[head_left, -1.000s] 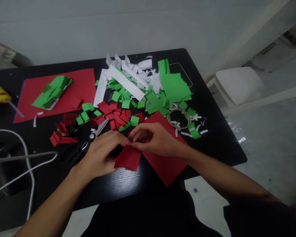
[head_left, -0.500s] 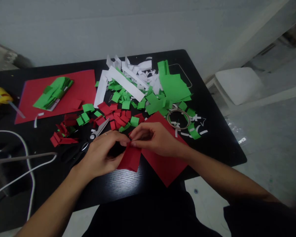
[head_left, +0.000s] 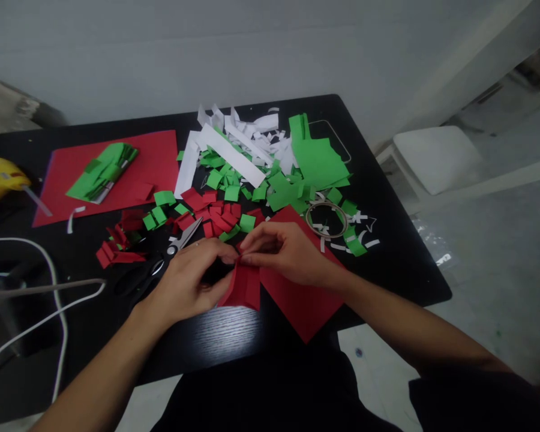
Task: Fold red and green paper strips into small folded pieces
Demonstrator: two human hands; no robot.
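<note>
Between my hands is a folded strip of red paper (head_left: 244, 288), hanging down over the black table. My left hand (head_left: 197, 277) pinches its upper left edge between thumb and fingers. On the other side, my right hand (head_left: 284, 252) grips the same top edge, fingertips nearly touching the left ones. The exact fold under the fingertips is hidden. Under my right hand lies a larger red sheet (head_left: 303, 306). Black-handled scissors (head_left: 173, 249) rest beside my left hand, blades pointing up and right. Just beyond my hands are small folded red paper pieces (head_left: 218, 217).
Green paper sheets (head_left: 319, 162), white paper strips (head_left: 234, 157) and a round ring (head_left: 326, 219) lie farther back. At left are a yellow glue gun (head_left: 4, 180), a red sheet (head_left: 157, 162) bearing a green paper bundle (head_left: 103, 171), and a white cable (head_left: 49, 270). A white stool (head_left: 436, 156) stands right.
The lower part of the red strip has swung slightly right and shows more of its face. Both hands keep their pinch; the whole view has shifted a little.
</note>
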